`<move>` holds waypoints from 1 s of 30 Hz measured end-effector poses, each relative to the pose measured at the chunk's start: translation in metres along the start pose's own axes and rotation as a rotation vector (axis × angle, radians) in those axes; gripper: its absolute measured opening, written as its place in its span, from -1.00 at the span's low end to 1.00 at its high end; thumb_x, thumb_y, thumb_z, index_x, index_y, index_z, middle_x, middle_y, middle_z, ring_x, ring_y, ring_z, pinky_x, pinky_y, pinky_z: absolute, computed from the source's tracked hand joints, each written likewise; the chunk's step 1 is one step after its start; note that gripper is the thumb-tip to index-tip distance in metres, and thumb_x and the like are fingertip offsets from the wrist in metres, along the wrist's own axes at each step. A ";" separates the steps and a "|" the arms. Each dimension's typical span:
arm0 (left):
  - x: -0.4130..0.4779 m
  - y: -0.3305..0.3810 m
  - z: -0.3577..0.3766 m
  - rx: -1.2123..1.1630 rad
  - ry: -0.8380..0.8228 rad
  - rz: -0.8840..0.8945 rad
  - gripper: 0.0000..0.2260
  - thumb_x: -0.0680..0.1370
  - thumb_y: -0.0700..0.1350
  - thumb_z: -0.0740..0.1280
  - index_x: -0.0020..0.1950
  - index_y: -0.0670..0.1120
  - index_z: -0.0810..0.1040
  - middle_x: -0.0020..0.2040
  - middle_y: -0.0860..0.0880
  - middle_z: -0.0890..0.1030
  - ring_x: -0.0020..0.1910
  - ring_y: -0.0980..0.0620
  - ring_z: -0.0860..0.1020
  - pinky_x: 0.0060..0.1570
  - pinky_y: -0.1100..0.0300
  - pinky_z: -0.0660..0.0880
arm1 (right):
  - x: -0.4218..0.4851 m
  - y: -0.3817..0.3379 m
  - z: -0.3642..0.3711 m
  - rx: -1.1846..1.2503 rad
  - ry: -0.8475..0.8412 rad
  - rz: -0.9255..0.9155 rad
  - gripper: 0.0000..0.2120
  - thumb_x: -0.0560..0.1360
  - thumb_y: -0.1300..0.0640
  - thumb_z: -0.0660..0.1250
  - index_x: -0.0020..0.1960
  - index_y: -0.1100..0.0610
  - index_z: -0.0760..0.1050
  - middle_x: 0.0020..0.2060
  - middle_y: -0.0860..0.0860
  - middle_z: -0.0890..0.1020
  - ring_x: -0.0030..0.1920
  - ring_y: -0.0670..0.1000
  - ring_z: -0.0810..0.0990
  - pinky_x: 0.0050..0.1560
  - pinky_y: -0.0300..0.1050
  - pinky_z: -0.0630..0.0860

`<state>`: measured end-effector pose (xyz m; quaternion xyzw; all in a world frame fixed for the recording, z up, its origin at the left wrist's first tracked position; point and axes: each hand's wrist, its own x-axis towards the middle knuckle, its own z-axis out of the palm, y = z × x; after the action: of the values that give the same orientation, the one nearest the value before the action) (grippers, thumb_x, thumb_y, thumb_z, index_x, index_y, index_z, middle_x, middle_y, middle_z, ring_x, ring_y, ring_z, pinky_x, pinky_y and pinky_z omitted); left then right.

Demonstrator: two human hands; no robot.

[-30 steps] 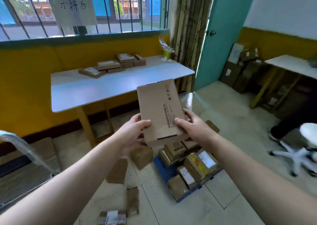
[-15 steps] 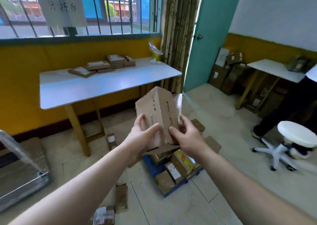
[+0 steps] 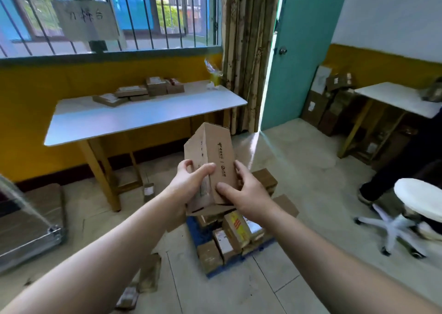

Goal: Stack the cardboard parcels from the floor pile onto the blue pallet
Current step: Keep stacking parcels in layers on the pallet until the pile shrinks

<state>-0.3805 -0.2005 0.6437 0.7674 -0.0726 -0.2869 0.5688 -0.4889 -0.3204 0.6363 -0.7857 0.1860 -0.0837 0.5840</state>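
- Cardboard parcel (image 3: 211,158) held up on end at frame centre, over the blue pallet (image 3: 193,230).
- Left hand (image 3: 191,185) grips its 8 o'clock side, thumb across the front.
- Right hand (image 3: 247,195) grips the 4 o'clock side, fingers curled behind.
- Stacked parcels (image 3: 230,238) on the pallet at 6 o'clock.
- Loose parcels (image 3: 149,273) on the floor at 7 o'clock.

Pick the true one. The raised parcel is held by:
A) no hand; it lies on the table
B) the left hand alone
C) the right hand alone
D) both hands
D: the left hand and the right hand each have a grip on the lower end of the parcel, which is up in the air in front of the table.
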 end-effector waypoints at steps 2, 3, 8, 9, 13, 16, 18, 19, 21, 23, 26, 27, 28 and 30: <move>0.006 -0.003 0.011 0.082 0.064 0.015 -0.31 0.46 0.29 0.31 0.48 0.22 0.05 0.39 -0.06 0.33 0.09 -0.05 0.49 -0.39 0.14 0.47 | 0.007 0.008 -0.003 -0.092 -0.007 0.044 -0.07 0.32 -0.27 0.42 0.54 -0.08 0.06 0.33 -0.05 0.33 0.30 0.01 0.42 0.21 0.01 0.53; 0.011 -0.004 0.013 0.098 0.083 0.025 -0.34 0.47 0.30 0.28 0.47 0.25 0.06 0.39 -0.05 0.33 0.12 -0.06 0.50 -0.39 0.14 0.50 | 0.012 0.012 -0.005 -0.101 -0.001 0.066 -0.08 0.29 -0.28 0.43 0.52 -0.08 0.10 0.32 -0.03 0.33 0.28 0.02 0.43 0.19 0.00 0.54; 0.043 -0.013 0.003 -0.068 0.039 -0.010 -0.39 0.55 -0.02 0.35 0.51 0.11 0.12 0.10 0.03 0.52 -0.05 0.02 0.60 -0.25 0.09 0.59 | 0.045 0.034 -0.021 0.202 -0.026 0.195 -0.47 0.49 0.04 0.37 0.43 0.01 0.34 0.14 -0.03 0.59 0.09 -0.05 0.61 0.02 -0.11 0.60; 0.051 -0.017 0.002 -0.110 -0.028 -0.058 -0.41 0.53 -0.04 0.37 0.48 0.13 0.16 0.10 0.00 0.55 -0.02 -0.03 0.62 -0.19 0.01 0.61 | 0.051 0.039 -0.022 0.253 -0.026 0.213 -0.54 0.53 0.08 0.33 0.42 0.03 0.37 0.12 -0.03 0.62 0.09 -0.04 0.62 0.01 -0.12 0.59; 0.094 -0.035 0.003 -0.214 -0.173 -0.161 -0.42 0.54 -0.10 0.36 0.44 0.24 0.17 0.19 -0.08 0.54 0.08 -0.15 0.60 -0.01 -0.17 0.58 | 0.079 0.051 -0.024 0.225 0.001 0.251 -0.72 0.60 0.14 0.22 0.26 -0.11 0.41 0.07 -0.10 0.61 0.09 -0.07 0.58 0.02 -0.15 0.55; 0.130 -0.053 0.007 -0.208 -0.165 -0.188 -0.37 0.53 -0.10 0.37 0.45 0.27 0.14 0.17 -0.06 0.54 0.07 -0.12 0.60 -0.01 -0.17 0.59 | 0.107 0.076 -0.019 -0.020 0.023 0.263 -0.65 0.60 0.06 0.21 0.37 -0.13 0.36 0.19 -0.13 0.56 0.18 -0.10 0.53 0.19 -0.08 0.53; 0.152 -0.072 0.011 -0.208 -0.171 -0.232 -0.37 0.54 -0.10 0.36 0.48 0.26 0.11 0.16 -0.05 0.55 0.05 -0.08 0.60 -0.10 -0.09 0.60 | 0.124 0.095 -0.011 -0.175 0.017 0.275 -0.53 0.59 0.04 0.22 0.47 -0.13 0.24 0.24 -0.17 0.51 0.20 -0.10 0.49 0.23 -0.02 0.50; 0.162 -0.084 0.013 -0.210 -0.163 -0.262 -0.38 0.56 -0.10 0.34 0.48 0.24 0.11 0.16 -0.04 0.55 0.05 -0.06 0.59 -0.15 -0.04 0.59 | 0.132 0.105 -0.005 -0.228 -0.007 0.283 -0.49 0.59 0.06 0.22 0.50 -0.13 0.19 0.25 -0.17 0.48 0.19 -0.11 0.47 0.22 -0.07 0.49; 0.177 -0.112 0.015 -0.222 -0.112 -0.324 -0.43 0.57 -0.12 0.32 0.48 0.18 0.14 0.19 -0.04 0.55 0.05 -0.04 0.59 -0.17 0.01 0.57 | 0.146 0.125 0.009 -0.322 -0.103 0.307 -0.44 0.58 0.10 0.22 0.53 -0.09 0.12 0.32 -0.11 0.43 0.22 -0.10 0.43 0.19 -0.20 0.39; 0.191 -0.143 0.017 -0.241 -0.050 -0.381 -0.44 0.58 -0.14 0.30 0.49 0.15 0.15 0.21 -0.05 0.56 0.08 -0.05 0.58 -0.08 -0.01 0.56 | 0.161 0.150 0.022 -0.450 -0.224 0.322 -0.35 0.58 0.07 0.24 0.57 -0.05 0.01 0.41 -0.08 0.34 0.35 -0.05 0.35 0.25 -0.22 0.30; 0.209 -0.189 0.022 -0.262 0.008 -0.473 -0.43 0.58 -0.13 0.30 0.51 0.15 0.12 0.25 -0.02 0.53 0.10 -0.03 0.57 -0.01 -0.04 0.55 | 0.187 0.193 0.040 -0.620 -0.420 0.299 -0.33 0.57 0.00 0.25 0.57 0.02 0.00 0.47 -0.01 0.24 0.41 0.01 0.29 0.32 -0.12 0.27; 0.217 -0.204 0.025 -0.266 0.019 -0.501 -0.42 0.58 -0.13 0.31 0.50 0.16 0.11 0.27 -0.01 0.52 0.11 -0.02 0.56 0.02 -0.06 0.55 | 0.196 0.208 0.044 -0.657 -0.472 0.278 -0.35 0.56 0.00 0.26 0.55 0.03 0.04 0.47 0.00 0.22 0.40 0.02 0.29 0.31 -0.10 0.28; 0.224 -0.219 0.030 -0.267 0.032 -0.529 -0.40 0.57 -0.13 0.31 0.50 0.17 0.10 0.28 0.00 0.51 0.11 -0.02 0.56 0.04 -0.09 0.54 | 0.204 0.225 0.050 -0.683 -0.516 0.261 -0.37 0.55 -0.01 0.27 0.52 0.03 0.08 0.48 0.00 0.17 0.40 0.03 0.28 0.30 -0.09 0.29; 0.243 -0.251 0.044 -0.273 0.079 -0.572 -0.38 0.57 -0.16 0.32 0.51 0.18 0.09 0.29 -0.03 0.50 0.10 -0.05 0.56 -0.02 -0.08 0.56 | 0.221 0.263 0.057 -0.726 -0.596 0.245 -0.37 0.53 -0.04 0.29 0.49 0.03 0.08 0.52 0.00 0.04 0.43 0.06 0.25 0.30 -0.07 0.32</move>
<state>-0.2569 -0.2570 0.3188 0.6839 0.2076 -0.4122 0.5650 -0.3178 -0.4215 0.3501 -0.9009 0.1190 0.2847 0.3054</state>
